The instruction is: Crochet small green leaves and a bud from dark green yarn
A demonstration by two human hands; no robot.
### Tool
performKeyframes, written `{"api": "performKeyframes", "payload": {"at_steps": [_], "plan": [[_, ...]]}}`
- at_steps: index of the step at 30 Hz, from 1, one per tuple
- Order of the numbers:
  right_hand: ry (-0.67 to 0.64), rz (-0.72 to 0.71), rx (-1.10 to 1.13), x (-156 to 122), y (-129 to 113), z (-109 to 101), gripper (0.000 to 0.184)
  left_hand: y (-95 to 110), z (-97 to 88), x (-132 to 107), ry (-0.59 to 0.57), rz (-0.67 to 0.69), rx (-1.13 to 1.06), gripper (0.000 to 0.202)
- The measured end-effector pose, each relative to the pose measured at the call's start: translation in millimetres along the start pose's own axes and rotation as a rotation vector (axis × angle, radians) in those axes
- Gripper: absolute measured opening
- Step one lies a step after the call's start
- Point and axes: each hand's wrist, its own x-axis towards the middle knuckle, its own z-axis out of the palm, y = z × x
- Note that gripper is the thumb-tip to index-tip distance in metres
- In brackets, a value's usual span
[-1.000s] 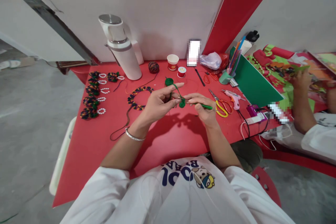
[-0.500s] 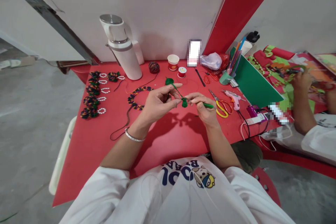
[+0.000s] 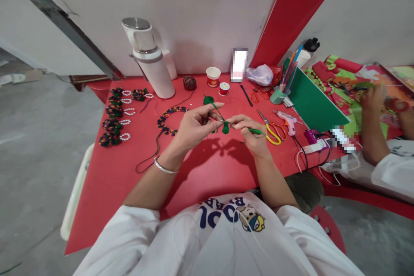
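My right hand (image 3: 250, 133) is closed around a crochet hook (image 3: 255, 131) with a green handle, its tip pointing left. Pinched in my left hand (image 3: 199, 123) is green yarn (image 3: 219, 113), which runs over the fingers toward the hook. A small green crocheted piece (image 3: 225, 128) hangs between the two hands at the hook's tip. Just behind my left hand lies a green yarn ball (image 3: 208, 100). A multicoloured crocheted ring (image 3: 166, 117) rests flat on the table beside my left hand, partly covered by it.
On the red table (image 3: 106, 198) are a white thermos (image 3: 155, 73), dark yarn ball (image 3: 189, 83), paper cup (image 3: 213, 76), red thread spool (image 3: 224, 89), yellow-handled scissors (image 3: 273, 134) and pink glue gun (image 3: 287, 122). Several beaded yarn pieces (image 3: 111, 125) sit left. Another person's hands (image 3: 373, 99) work beyond a green board (image 3: 317, 99).
The green crocheted piece has shifted slightly left and turned a little at the hook's tip. My hands have barely moved; both keep their hold. The other person's hand has moved slightly.
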Motion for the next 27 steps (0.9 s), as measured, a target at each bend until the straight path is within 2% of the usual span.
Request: {"api": "performKeyframes", "payload": {"at_steps": [27], "plan": [[-0.017,0.028,-0.009,-1.3,2.0,-5.2,0.017,0.4,-1.8,-0.1,-0.036,-0.071,0.017,0.053]]}}
